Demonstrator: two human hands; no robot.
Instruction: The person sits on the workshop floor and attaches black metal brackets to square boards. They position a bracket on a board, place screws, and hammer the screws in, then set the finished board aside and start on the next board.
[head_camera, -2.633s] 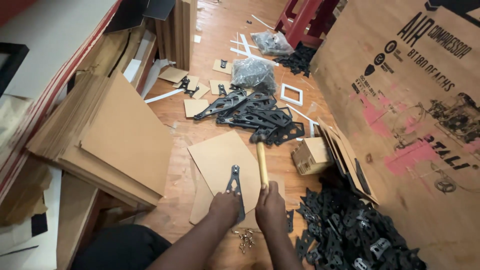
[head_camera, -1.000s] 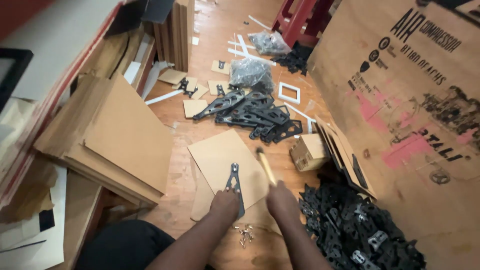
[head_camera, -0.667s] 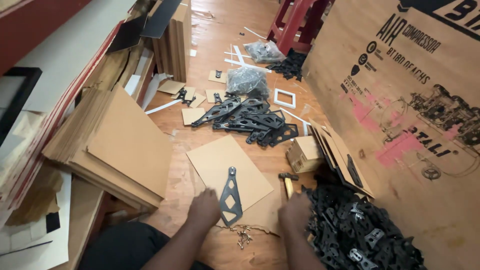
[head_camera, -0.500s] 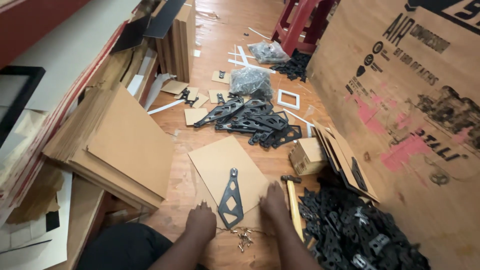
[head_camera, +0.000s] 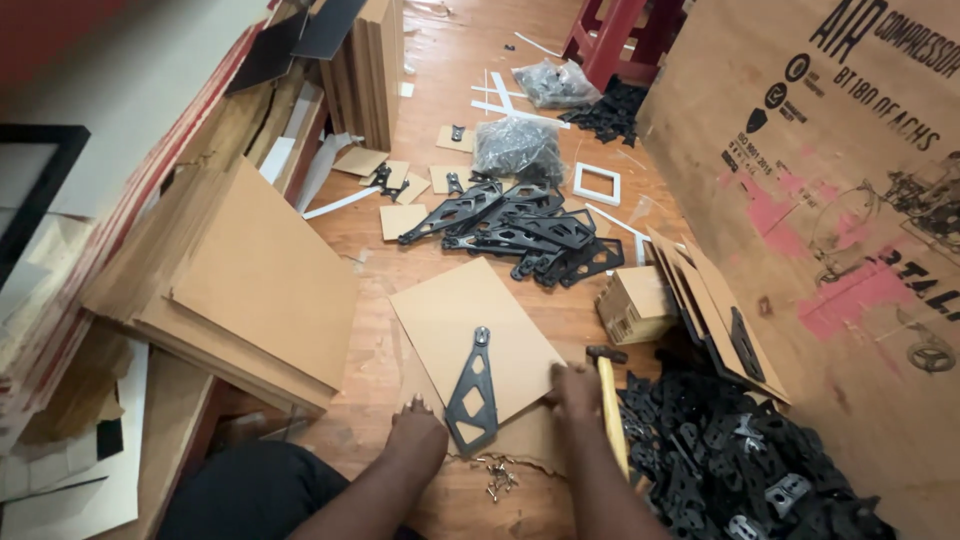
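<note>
Left hand: my left hand (head_camera: 418, 432) rests palm down on the wooden floor (head_camera: 440, 60), fingers loosely spread, holding nothing; its fingertips lie just left of the black bracket.
Right hand: my right hand (head_camera: 577, 388) sits at the lower right edge of the cardboard sheet, fingers curled down onto it. Whether it grips anything I cannot tell.
Hammer: a hammer (head_camera: 609, 408) with a pale wooden handle and dark head lies just beside my right hand, head pointing away from me, handle running back along my forearm.
Black bracket: a flat triangular black bracket (head_camera: 474, 394) with cut-out openings lies on the cardboard sheet (head_camera: 470, 325) between my two hands, narrow end pointing away from me.
Nails: a small cluster of nails (head_camera: 497, 475) sits on the floor just below the bracket's wide end.
Right side: a heap of small black metal parts (head_camera: 740, 460) lies to the right of the hammer, against a big printed cardboard carton (head_camera: 850, 190).
Ahead: a pile of similar long black brackets (head_camera: 520, 228), a small cardboard box (head_camera: 637, 305), a white square frame (head_camera: 597, 184).
Left side: stacked brown boards (head_camera: 250, 280) lean beside my knee.
</note>
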